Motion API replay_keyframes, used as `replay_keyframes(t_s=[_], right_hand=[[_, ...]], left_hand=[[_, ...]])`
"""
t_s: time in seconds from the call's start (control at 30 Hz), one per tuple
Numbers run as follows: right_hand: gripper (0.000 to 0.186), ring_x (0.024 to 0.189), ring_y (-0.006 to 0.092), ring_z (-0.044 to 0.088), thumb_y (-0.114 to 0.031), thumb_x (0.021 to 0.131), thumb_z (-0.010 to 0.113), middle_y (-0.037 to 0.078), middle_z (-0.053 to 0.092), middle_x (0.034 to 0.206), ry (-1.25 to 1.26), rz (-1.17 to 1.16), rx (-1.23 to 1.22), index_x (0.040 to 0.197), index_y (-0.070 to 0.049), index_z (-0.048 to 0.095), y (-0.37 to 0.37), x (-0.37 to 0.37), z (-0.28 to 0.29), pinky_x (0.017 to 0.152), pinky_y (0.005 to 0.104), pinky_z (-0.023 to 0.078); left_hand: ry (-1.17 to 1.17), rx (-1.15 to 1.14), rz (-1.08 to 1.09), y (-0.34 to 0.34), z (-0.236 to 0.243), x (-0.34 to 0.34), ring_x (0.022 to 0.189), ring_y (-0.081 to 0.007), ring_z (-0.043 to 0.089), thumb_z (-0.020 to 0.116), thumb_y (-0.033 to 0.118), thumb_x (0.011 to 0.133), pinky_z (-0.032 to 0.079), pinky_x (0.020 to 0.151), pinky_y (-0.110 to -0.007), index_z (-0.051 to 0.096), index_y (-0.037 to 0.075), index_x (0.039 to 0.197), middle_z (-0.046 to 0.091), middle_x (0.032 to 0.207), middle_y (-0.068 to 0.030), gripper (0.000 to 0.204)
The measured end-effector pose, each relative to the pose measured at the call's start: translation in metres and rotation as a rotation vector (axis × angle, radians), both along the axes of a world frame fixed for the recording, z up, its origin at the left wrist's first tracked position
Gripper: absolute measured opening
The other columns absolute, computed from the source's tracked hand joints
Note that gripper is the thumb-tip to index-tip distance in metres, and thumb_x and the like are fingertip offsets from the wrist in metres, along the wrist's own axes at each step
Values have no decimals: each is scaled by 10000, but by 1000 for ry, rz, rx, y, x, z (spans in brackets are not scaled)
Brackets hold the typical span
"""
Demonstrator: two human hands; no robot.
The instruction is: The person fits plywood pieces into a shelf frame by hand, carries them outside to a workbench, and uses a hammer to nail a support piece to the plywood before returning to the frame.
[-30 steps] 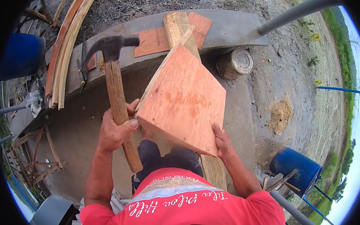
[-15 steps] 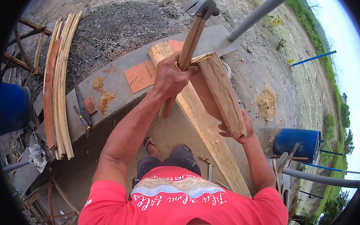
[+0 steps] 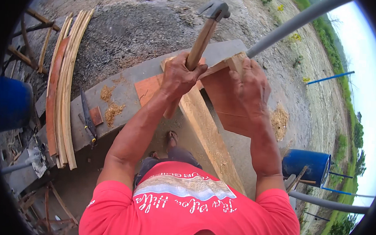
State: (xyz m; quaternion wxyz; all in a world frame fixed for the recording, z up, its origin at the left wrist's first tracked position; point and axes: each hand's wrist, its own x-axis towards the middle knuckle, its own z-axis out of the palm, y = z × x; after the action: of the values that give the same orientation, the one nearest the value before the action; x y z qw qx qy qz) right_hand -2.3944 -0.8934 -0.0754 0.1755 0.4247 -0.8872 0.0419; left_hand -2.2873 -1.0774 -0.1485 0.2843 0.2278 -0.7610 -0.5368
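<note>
A claw hammer [image 3: 217, 11] with a wooden handle is upright in my left hand [image 3: 177, 75], my fingers wrapped round the handle, with the head up. My right hand [image 3: 250, 88] grips the top wooden edge of a reddish plywood piece [image 3: 222, 110], which stands tilted over a long pale timber plank [image 3: 208, 139]. The left hand is at the piece's upper left corner. The plank rests across a grey concrete ledge [image 3: 126, 89], with a flat plywood offcut [image 3: 145, 88] beside it.
Long strips of wood [image 3: 67, 91], a handsaw [image 3: 87, 113] and sawdust [image 3: 112, 112] are on the left of the ledge. Blue drums [image 3: 12, 103] [image 3: 303, 164] stand at both sides. A grey pipe [image 3: 297, 23] rises at the upper right. Wooden trestles [image 3: 44, 48] are at the far left.
The plywood piece has been turned from face up onto its side. The hammer has risen, head up. My right hand has moved from the piece's lower end to its top edge.
</note>
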Motion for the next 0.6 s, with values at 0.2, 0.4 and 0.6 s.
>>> replay_keyframes(t_s=[0.2, 0.4, 0.6], right_hand=[[489, 1170, 347, 573, -288, 907, 663, 173, 591, 1311, 13, 151, -115, 1318, -36, 582, -25, -44, 1, 987, 403, 462], [469, 1276, 274, 528, -255, 964, 600, 169, 554, 1383, -237, 147, -98, 1366, -23, 535, -75, -67, 12, 1081, 360, 388], [430, 1278, 219, 511, -181, 1001, 540, 143, 564, 1375, -275, 30, -131, 1389, -1, 502, -111, -74, 17, 1082, 335, 381]], left_hand=[[-466, 141, 123, -70, -149, 121, 802, -232, 655, 746, 349, 806, 507, 720, -383, 681, 57, 981, 690, 832, -116, 347], [-1006, 217, 350, -100, -289, 180, 1021, -395, 645, 701, 403, 795, 503, 879, -491, 662, 73, 1091, 685, 1051, -214, 445], [-1100, 118, 317, -184, -366, 179, 1069, -386, 616, 761, 318, 801, 491, 903, -487, 617, 35, 1120, 666, 1098, -201, 450]])
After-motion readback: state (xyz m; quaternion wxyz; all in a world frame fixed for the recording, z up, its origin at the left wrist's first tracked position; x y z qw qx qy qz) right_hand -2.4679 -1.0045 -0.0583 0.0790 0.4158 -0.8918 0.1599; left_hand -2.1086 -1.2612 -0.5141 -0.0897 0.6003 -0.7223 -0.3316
